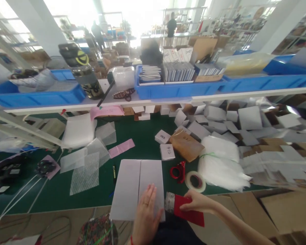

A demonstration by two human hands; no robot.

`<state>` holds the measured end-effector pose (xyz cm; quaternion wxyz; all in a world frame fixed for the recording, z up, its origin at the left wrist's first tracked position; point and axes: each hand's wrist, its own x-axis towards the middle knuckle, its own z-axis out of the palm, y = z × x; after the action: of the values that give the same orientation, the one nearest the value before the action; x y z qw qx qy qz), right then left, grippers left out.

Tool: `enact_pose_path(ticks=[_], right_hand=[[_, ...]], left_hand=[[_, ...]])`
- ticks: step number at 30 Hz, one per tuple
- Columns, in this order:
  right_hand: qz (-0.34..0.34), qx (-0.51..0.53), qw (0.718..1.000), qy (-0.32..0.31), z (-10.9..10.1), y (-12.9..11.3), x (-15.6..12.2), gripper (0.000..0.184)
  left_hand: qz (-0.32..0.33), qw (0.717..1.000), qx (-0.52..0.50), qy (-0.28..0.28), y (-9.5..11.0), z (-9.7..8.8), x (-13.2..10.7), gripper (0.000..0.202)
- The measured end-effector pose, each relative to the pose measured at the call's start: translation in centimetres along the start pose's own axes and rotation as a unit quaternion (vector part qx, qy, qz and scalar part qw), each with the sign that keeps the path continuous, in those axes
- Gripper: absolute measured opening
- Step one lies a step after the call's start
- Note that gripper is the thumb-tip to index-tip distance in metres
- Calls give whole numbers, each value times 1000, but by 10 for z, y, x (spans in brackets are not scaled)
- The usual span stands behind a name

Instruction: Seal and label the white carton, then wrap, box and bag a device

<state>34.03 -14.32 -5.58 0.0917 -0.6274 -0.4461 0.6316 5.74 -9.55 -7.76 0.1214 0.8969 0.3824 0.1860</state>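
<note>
A grey cardboard box (132, 183) with its two top flaps shut lies at the near edge of the green table (142, 143). My left hand (146, 214) lies flat on the right flap, fingers stretched out, a ring on one finger. My right hand (197, 201) is pinched on a red flat piece (187, 211), which sits beside a small silvery roll (169, 202) right of the box.
A red tape cutter (178, 170) and a tape roll (195, 181) lie just beyond my right hand. Bubble-wrap sheets (85, 170) lie left, a white foam bundle (220, 163) and piled flat boxes (257, 136) right. Blue bins (178, 90) line a shelf; people stand far back.
</note>
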Motion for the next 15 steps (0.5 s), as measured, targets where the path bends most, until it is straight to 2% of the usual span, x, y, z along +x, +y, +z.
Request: enact_pose_path(ticks=[2,4,10,12,15], right_hand=[[2,-8,1000,-25,-8,-1,1,46],[9,-22,999,-36,-20,2,-2,47],[54,-115,992,13,-65,44,-32,48],[73,-138,987,25,-68,56,-35,45],[92,-179,979,41,-55,56,-20,38]], left_hand=[[43,998,45,-25,18,18,4,84],[47,995,83,-36,24,29,5,97],[35,991,116,-61,26,26,10,92],[35,989,128,-64,29,24,13,94],[45,988,132,-66,34,29,14,94]])
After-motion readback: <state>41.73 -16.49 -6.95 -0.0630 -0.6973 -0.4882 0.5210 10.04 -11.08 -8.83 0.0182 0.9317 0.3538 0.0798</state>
